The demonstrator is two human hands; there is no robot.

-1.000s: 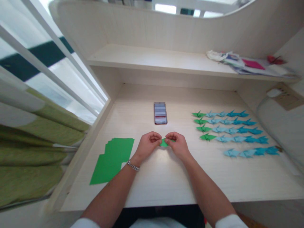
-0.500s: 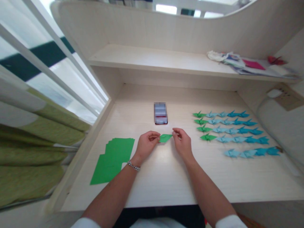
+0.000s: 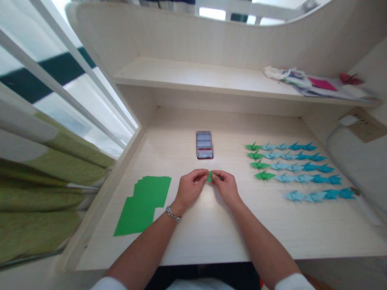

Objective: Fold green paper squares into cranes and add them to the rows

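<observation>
My left hand and my right hand meet over the middle of the desk, fingers pinched on a small folded green paper piece. Only a sliver of the green paper shows between the fingertips. A stack of flat green paper sheets lies to the left of my left hand. Rows of folded paper cranes, green, light blue and darker blue, lie to the right. A phone rests just beyond my hands.
A shelf runs along the back, with papers and a red folded piece at its right end. A window with a green curtain is on the left. A wall socket with a cable sits at the right.
Half a second ago my hands were apart, with the green piece stretched between them. They have come back together and the paper is folded small again.
</observation>
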